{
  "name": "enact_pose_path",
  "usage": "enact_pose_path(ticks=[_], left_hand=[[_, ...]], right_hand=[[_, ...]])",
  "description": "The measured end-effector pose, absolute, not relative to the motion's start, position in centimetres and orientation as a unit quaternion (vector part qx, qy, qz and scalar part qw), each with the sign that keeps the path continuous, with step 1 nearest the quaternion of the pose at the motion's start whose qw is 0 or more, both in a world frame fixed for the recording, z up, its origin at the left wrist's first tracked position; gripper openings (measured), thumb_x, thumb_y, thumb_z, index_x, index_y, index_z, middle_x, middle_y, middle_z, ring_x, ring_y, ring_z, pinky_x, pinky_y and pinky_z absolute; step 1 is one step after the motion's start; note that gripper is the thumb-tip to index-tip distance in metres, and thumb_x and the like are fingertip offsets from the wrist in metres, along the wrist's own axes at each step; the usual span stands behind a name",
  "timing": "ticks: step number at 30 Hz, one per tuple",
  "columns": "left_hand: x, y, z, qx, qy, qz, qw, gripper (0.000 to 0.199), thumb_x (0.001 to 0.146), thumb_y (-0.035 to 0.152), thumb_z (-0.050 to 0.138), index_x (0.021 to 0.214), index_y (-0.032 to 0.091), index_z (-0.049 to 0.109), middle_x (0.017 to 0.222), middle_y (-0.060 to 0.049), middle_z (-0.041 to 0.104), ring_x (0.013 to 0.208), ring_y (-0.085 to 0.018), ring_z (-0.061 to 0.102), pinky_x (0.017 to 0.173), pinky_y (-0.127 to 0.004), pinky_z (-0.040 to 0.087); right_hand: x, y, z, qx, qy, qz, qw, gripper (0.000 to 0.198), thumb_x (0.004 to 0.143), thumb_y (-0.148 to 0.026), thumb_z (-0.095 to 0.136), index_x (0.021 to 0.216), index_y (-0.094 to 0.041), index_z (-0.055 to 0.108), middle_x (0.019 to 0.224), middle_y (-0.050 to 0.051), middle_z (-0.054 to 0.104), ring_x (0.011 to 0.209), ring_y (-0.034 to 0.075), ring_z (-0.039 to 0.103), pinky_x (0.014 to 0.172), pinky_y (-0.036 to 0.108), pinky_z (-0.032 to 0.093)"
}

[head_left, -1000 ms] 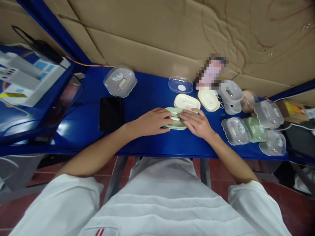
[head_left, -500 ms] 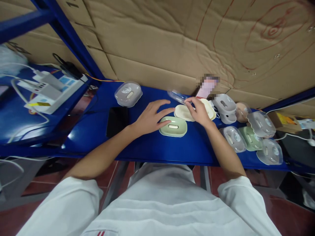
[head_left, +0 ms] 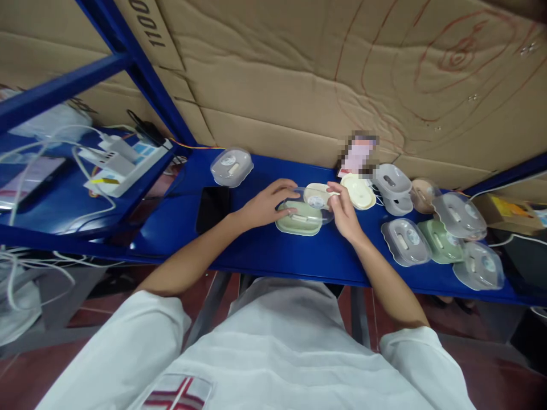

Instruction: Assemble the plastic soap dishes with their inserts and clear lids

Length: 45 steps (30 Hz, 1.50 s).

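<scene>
A clear plastic lid (head_left: 327, 216) with a round label is held tilted between both my hands, over a light green soap dish (head_left: 298, 229). My left hand (head_left: 269, 205) grips the lid's left side, thumb low and fingers along the top edge. At the lid's right edge my right hand (head_left: 344, 213) has its fingers closed. The green dish lies on the table with a pale oblong piece at its middle. Behind the lid, a cream dish (head_left: 313, 188) shows partly through the plastic. Just right of my right fingers lies another cream dish part (head_left: 360, 192).
Lidded grey soap boxes (head_left: 405, 242) and a lidded green one (head_left: 442, 242) stand at the right, near stacked grey dishes (head_left: 391, 185). Another lidded box (head_left: 232, 168) stands back left, behind a black phone (head_left: 212, 209). A power strip (head_left: 132, 173) lies farther left; cardboard (head_left: 265, 85) walls the back.
My right hand has brought the clear lid from the back of the table forward over the green dish. My left hand has closed on the lid's left side. The view has shifted slightly.
</scene>
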<state>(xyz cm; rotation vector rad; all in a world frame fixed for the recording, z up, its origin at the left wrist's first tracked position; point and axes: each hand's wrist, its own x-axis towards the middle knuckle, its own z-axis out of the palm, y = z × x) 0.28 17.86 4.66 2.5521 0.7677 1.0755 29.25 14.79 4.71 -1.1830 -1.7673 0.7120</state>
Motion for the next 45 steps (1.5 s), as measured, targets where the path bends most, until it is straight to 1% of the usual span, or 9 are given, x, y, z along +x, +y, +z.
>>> enact_pose_path(ticks=[3,5,10,14,20,25,31,40,45], left_hand=[[-0.5,18.6,5.0,0.868,0.297,0.362,0.166,0.032,0.105,0.04,0.069,0.13,0.022,0.062,0.144,-0.016,0.06,0.137,-0.028,0.062,0.121,-0.05,0.054],[-1.2,19.0,5.4,0.874,0.304,0.319,0.203,0.034,0.102,0.039,0.071,0.129,0.022,0.059,0.143,-0.015,0.058,0.135,-0.029,0.062,0.119,-0.05,0.054],[-2.8,19.1,6.8,0.885,0.275,0.211,0.309,0.059,0.088,0.046,0.085,0.135,0.024,0.059,0.142,-0.012,0.056,0.131,-0.029,0.062,0.116,-0.048,0.055],[-2.8,18.2,7.8,0.88,0.279,0.185,0.338,0.07,0.088,0.058,0.086,0.143,0.026,0.056,0.156,-0.016,0.05,0.146,-0.032,0.056,0.124,-0.049,0.049],[-0.8,15.0,7.8,0.912,0.313,0.062,0.257,0.123,0.08,0.063,0.094,0.175,0.033,0.022,0.187,-0.021,0.008,0.172,-0.046,0.019,0.134,-0.065,0.029],[0.2,14.2,7.4,0.925,0.323,0.009,0.201,0.111,0.092,0.041,0.087,0.177,0.033,0.016,0.187,-0.02,0.014,0.17,-0.041,0.029,0.133,-0.06,0.034],[-0.1,14.9,7.7,0.927,0.343,0.014,0.154,0.102,0.096,0.028,0.077,0.178,0.025,0.015,0.186,-0.024,0.012,0.173,-0.04,0.021,0.135,-0.057,0.032],[0.7,15.1,6.4,0.924,0.366,0.051,0.102,0.105,0.102,0.05,0.075,0.179,0.018,0.011,0.184,-0.026,0.02,0.169,-0.043,0.031,0.133,-0.055,0.036],[0.6,15.4,6.3,0.928,0.355,0.052,0.097,0.098,0.105,0.048,0.069,0.179,0.018,0.012,0.183,-0.027,0.02,0.167,-0.045,0.032,0.131,-0.059,0.039]], right_hand=[[28.9,14.0,4.8,-0.426,-0.773,0.219,0.416,0.071,0.105,-0.078,0.052,0.158,-0.032,0.056,0.164,0.015,0.05,0.144,0.032,0.06,0.117,0.054,0.057],[28.5,13.6,4.6,-0.411,-0.807,0.19,0.379,0.067,0.103,-0.074,0.061,0.156,-0.033,0.062,0.167,0.014,0.048,0.156,0.035,0.05,0.127,0.056,0.05],[29.4,13.7,4.7,-0.4,-0.862,0.151,0.27,0.061,0.106,-0.065,0.062,0.159,-0.036,0.062,0.171,0.011,0.052,0.156,0.035,0.054,0.129,0.059,0.048],[30.6,13.8,5.6,-0.397,-0.884,0.112,0.22,0.061,0.106,-0.059,0.067,0.163,-0.039,0.058,0.172,0.008,0.052,0.155,0.036,0.057,0.127,0.06,0.05],[29.9,13.4,5.5,-0.345,-0.899,0.177,0.205,0.059,0.105,-0.055,0.07,0.16,-0.036,0.063,0.174,0.006,0.049,0.157,0.035,0.055,0.132,0.056,0.048],[29.4,13.4,5.1,-0.324,-0.893,0.227,0.214,0.058,0.106,-0.053,0.069,0.159,-0.031,0.063,0.177,0.008,0.043,0.161,0.033,0.049,0.135,0.054,0.043],[28.8,13.8,4.1,-0.349,-0.893,0.188,0.211,0.066,0.112,-0.05,0.059,0.173,-0.033,0.042,0.184,0.006,0.027,0.169,0.032,0.033,0.138,0.058,0.036],[29.0,15.0,2.5,-0.342,-0.908,0.112,0.215,0.087,0.105,-0.06,0.065,0.179,-0.035,0.026,0.185,0.009,0.024,0.167,0.036,0.038,0.135,0.061,0.041],[29.0,15.1,2.4,-0.358,-0.902,0.108,0.213,0.081,0.105,-0.06,0.065,0.176,-0.036,0.035,0.184,0.007,0.03,0.165,0.035,0.042,0.135,0.058,0.042]])
